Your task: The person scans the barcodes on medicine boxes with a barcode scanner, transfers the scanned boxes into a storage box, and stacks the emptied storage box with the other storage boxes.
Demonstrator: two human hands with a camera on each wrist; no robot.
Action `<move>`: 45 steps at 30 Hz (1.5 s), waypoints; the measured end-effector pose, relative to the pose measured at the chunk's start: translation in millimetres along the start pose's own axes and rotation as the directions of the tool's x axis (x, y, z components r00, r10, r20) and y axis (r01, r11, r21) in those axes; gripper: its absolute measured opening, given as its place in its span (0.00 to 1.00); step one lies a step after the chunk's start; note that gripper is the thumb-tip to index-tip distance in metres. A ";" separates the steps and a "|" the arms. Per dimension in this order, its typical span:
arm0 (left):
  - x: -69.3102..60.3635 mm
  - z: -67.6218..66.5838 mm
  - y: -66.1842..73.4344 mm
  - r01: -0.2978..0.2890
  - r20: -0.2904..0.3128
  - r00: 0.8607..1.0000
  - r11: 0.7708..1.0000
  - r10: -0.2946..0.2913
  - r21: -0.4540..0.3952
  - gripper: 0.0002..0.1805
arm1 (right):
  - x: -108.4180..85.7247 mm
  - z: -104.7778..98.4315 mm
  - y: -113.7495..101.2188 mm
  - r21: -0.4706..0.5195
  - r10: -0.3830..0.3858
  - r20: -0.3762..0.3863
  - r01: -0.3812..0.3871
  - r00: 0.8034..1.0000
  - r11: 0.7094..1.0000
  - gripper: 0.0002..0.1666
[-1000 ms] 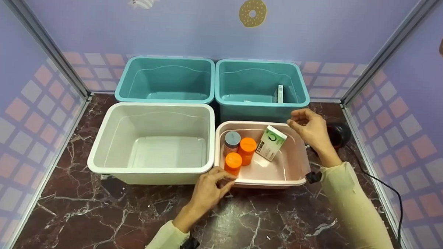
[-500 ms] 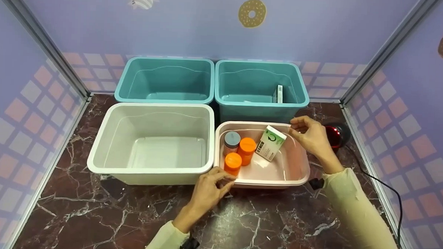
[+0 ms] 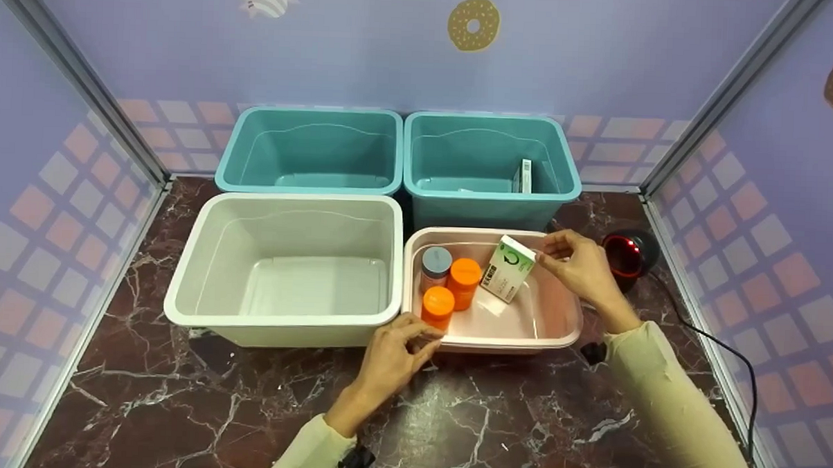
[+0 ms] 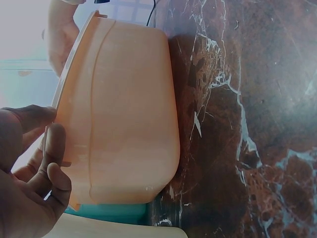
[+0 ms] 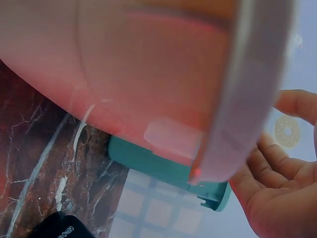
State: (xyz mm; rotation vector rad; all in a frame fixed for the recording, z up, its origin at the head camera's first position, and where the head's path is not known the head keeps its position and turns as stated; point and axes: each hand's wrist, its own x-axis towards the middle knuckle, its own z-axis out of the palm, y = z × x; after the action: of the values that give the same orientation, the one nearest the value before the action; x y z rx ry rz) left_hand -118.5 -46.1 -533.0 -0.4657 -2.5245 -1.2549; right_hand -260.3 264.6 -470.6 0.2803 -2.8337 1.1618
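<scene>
In the pink bin (image 3: pixel 503 341) lie a white-and-green box (image 3: pixel 509 269), two orange-capped bottles (image 3: pixel 464 284) (image 3: pixel 438 308) and a grey-capped bottle (image 3: pixel 436 261). My left hand (image 3: pixel 393 351) pinches the bin's front rim near its left corner; in the left wrist view, the thumb and fingers of that hand (image 4: pixel 37 168) sit on either side of the rim. Over the bin's back right corner is my right hand (image 3: pixel 581 267), fingertips beside the box's upper right corner; whether they touch it I cannot tell. The right wrist view shows this hand (image 5: pixel 282 183) beyond the rim, fingers loosely bent.
A white bin (image 3: pixel 282 322) stands left of the pink one. Behind are two teal bins (image 3: pixel 307 189) (image 3: pixel 494 195), the right one holding a white box (image 3: pixel 526 177). A black device (image 3: pixel 629 254) with red light and a cable stands at the right.
My right hand has come forward and down from behind the pink bin's back right corner to the box's edge. The device's red light has come on. My left hand has stayed put.
</scene>
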 end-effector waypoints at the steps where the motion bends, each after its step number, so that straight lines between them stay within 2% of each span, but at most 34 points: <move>1: 0.1 0.0 0.1 0.001 -0.001 1.000 1.000 -0.001 -0.001 0.06 | 0.1 0.6 0.3 -0.001 0.001 0.004 -0.001 1.000 1.000 0.17; 21: 0.2 -0.5 0.9 -0.003 -0.002 1.000 1.000 0.003 -0.001 0.07 | 6.4 10.2 5.8 -0.043 0.020 0.030 -0.019 0.999 0.999 0.17; 31: 0.1 -1.4 1.2 0.009 0.008 1.000 1.000 -0.009 0.001 0.06 | 9.7 18.8 7.2 -0.024 0.008 0.066 -0.007 0.998 1.000 0.21; 45: -0.1 -1.3 1.0 0.030 0.021 0.999 0.999 -0.030 -0.009 0.06 | 11.1 29.0 2.6 -0.112 0.012 0.129 0.003 0.992 0.994 0.19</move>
State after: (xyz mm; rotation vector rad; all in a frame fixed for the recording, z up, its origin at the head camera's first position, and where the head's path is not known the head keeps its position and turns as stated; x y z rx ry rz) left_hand -117.8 -46.6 -531.5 -0.4467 -2.5535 -1.2798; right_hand -271.5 244.5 -491.7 0.3551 -2.9996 1.0163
